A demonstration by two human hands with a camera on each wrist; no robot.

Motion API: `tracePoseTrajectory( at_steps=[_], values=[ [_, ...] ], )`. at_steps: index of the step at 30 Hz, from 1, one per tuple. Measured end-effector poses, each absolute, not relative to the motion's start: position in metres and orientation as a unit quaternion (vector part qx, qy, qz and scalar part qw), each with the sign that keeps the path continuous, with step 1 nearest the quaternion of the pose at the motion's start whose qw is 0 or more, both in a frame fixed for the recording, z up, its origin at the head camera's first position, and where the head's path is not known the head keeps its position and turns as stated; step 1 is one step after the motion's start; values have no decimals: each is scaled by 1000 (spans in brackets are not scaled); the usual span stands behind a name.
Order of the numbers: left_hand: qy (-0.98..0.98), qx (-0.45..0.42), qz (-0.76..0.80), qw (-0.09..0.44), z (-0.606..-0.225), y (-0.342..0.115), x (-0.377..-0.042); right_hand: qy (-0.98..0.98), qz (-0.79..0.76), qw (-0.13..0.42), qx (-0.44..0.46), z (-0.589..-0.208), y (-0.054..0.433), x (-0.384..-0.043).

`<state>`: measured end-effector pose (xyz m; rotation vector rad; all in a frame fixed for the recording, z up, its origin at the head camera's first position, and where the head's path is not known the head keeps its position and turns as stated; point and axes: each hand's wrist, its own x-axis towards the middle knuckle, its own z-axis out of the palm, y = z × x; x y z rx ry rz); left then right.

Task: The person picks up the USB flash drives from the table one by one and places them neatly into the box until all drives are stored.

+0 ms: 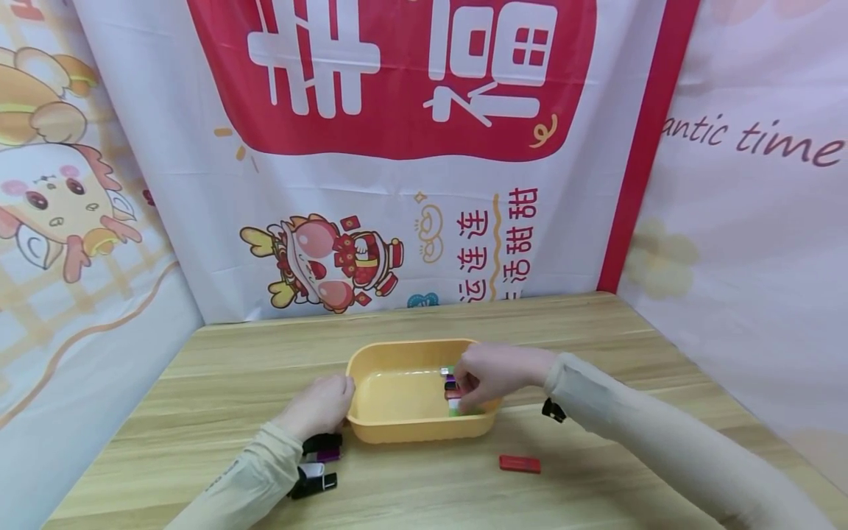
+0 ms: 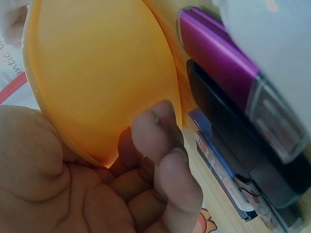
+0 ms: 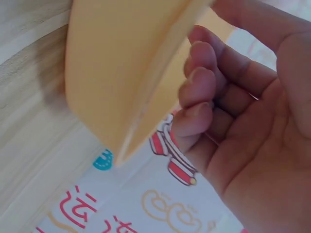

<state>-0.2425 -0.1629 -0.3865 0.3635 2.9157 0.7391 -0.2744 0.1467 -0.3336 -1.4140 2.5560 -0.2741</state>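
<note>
A yellow plastic tub [image 1: 404, 432] stands on the table, and my left hand [image 1: 319, 403] grips its left end, thumb on one side of the wall and fingers curled on the other. Inside the tub's right end lies a row of small USB sticks [image 1: 453, 394], in purple, black, red and white-green. My right hand [image 1: 498, 374] reaches over the right rim, its curled fingers down at that row. In the right wrist view the tub wall [image 3: 112, 73] hides its fingertips, so whether they pinch a stick is unclear. Beside my left wrist lie a purple stick [image 2: 218, 43] and several black ones.
A red stick [image 1: 520, 464] lies on the wooden table [image 1: 411, 493] in front of the tub's right corner. Past the right rim, partly under my right sleeve, is a small black item [image 1: 553, 410]. Printed cloths [image 1: 411, 173] hang behind the table and at both sides.
</note>
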Motion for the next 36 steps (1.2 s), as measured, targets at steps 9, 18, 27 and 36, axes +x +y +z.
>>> tracePoseTrajectory(
  at_steps=[9,18,27,36],
  values=[
    [961,116,247,54,-385,-163,-241,864,-164,21,-477,-325,168,-262],
    [964,140,222,39,-385,-165,-241,879,-183,-4,-439,-325,188,-255],
    [962,128,235,48,-385,-163,-242,890,-205,-3,-407,-326,217,-241],
    [961,109,251,50,-386,-164,-242,894,-168,10,-415,-327,233,-233]
  ],
)
